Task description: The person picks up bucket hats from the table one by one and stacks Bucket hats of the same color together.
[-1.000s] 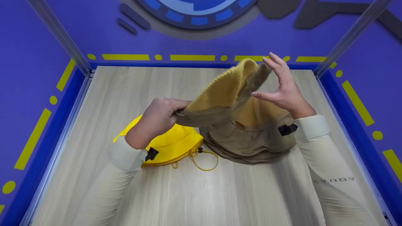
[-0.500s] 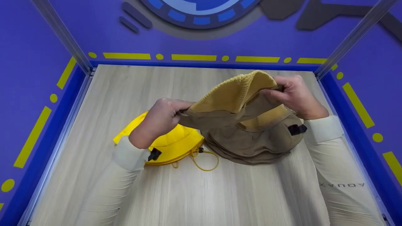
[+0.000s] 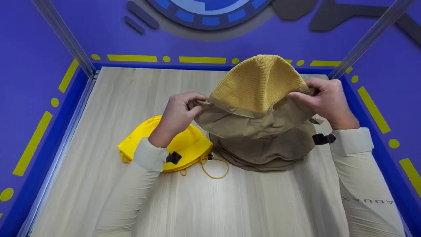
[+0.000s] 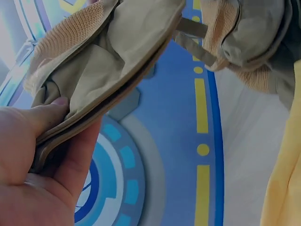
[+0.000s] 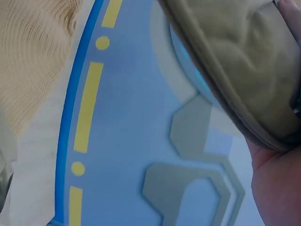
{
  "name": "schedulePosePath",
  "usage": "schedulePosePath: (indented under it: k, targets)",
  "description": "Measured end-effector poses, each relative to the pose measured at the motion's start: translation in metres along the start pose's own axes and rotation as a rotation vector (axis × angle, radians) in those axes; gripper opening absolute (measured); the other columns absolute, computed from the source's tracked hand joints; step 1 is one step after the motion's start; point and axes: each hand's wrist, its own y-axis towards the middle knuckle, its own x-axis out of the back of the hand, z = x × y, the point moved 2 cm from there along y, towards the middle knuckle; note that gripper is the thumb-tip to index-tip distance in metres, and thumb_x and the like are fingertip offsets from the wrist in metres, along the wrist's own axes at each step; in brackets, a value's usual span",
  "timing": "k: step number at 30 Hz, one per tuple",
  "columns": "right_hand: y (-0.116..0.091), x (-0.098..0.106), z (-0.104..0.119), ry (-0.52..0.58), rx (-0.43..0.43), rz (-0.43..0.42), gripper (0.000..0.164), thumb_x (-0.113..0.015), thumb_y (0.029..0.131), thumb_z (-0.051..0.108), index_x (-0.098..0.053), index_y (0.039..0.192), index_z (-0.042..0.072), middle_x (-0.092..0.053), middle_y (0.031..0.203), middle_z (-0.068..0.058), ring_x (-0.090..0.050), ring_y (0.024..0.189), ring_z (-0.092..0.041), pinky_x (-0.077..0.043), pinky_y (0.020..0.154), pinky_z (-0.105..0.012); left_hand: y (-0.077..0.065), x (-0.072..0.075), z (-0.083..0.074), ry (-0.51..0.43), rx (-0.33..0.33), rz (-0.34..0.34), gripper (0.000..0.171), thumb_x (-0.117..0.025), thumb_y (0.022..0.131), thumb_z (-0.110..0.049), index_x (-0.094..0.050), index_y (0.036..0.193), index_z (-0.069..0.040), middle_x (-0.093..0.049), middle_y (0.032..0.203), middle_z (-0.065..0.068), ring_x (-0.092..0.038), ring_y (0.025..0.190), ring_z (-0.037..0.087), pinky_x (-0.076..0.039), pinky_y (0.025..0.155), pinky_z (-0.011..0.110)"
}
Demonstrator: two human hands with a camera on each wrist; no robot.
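Observation:
A bucket hat [image 3: 250, 121] with a tan knitted crown and an olive-brown brim is held up between both hands. My left hand [image 3: 179, 113] pinches the brim's left side; in the left wrist view the thumb [image 4: 47, 115] lies on top of the brim and the fingers beneath. At the other side my right hand [image 3: 332, 100] grips the brim near the crown, thumb in front. Below the raised hat lies a stack of brown-brimmed hats [image 3: 263, 151], its upper part hidden. A yellow hat [image 3: 184, 148] lies to the left, partly behind my left wrist.
The hats are on a pale wood-grain table [image 3: 210, 204]. A yellow cord loop [image 3: 215, 177] with a black toggle sticks out from the yellow hat. Purple-blue panels [image 3: 197, 42] with yellow markings stand at the back and both sides, joined by metal posts.
My right hand has gone from spread fingers to gripping the brim and moved right. The hat is spread wider and tipped up, its crown facing me. My left hand has risen slightly rightward.

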Motion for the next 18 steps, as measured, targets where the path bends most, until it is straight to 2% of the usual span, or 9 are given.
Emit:
schedulePosePath:
  k: [4, 9, 12, 16, 18]
  targets:
    - [-0.009, 0.003, -0.015, -0.017, -0.079, 0.033, 0.026, -0.095, 0.068, 0.008, -0.069, 0.068, 0.007, -0.046, 0.054, 0.004, -0.035, 0.050, 0.004, -0.027, 0.046, -0.011, 0.005, -0.019, 0.009, -0.067, 0.033, -0.002, 0.014, -0.072, 0.096, -0.014, -0.078, 0.109, -0.017, -0.074, 0.099, 0.000, -0.061, 0.071, 0.014, -0.054, 0.064, 0.027]
    - [-0.029, 0.004, -0.046, -0.050, -0.176, 0.139, 0.020, -0.093, 0.075, 0.017, -0.073, 0.074, 0.013, -0.042, 0.054, 0.007, -0.031, 0.048, 0.004, -0.024, 0.044, -0.018, 0.008, -0.047, 0.020, -0.079, 0.105, 0.014, 0.015, -0.073, 0.096, -0.016, -0.072, 0.110, -0.014, -0.070, 0.107, 0.002, -0.060, 0.082, 0.016, -0.052, 0.071, 0.028]
    - [-0.041, 0.001, -0.061, -0.057, -0.258, 0.215, 0.016, -0.090, 0.079, 0.026, -0.077, 0.081, 0.016, -0.044, 0.055, 0.008, -0.033, 0.049, 0.001, -0.026, 0.045, -0.022, 0.006, -0.063, 0.028, -0.045, 0.145, 0.033, 0.026, -0.072, 0.096, -0.014, -0.059, 0.118, -0.012, -0.064, 0.108, 0.005, -0.059, 0.088, 0.018, -0.051, 0.077, 0.028]
    - [-0.055, -0.006, -0.078, -0.034, -0.357, 0.292, 0.019, -0.086, 0.083, 0.033, -0.078, 0.086, 0.015, -0.050, 0.059, 0.006, -0.039, 0.052, -0.005, -0.031, 0.048, -0.024, 0.001, -0.080, 0.034, 0.005, 0.157, 0.067, 0.042, -0.071, 0.096, -0.009, -0.042, 0.127, -0.013, -0.058, 0.108, 0.008, -0.058, 0.089, 0.021, -0.052, 0.080, 0.030]
    - [-0.063, -0.007, -0.087, -0.026, -0.395, 0.314, 0.022, -0.085, 0.084, 0.035, -0.077, 0.085, 0.014, -0.049, 0.059, 0.006, -0.040, 0.052, -0.006, -0.032, 0.048, -0.025, -0.002, -0.088, 0.035, 0.023, 0.146, 0.095, 0.046, -0.070, 0.096, -0.009, -0.039, 0.130, -0.014, -0.058, 0.107, 0.009, -0.058, 0.087, 0.022, -0.052, 0.079, 0.031]
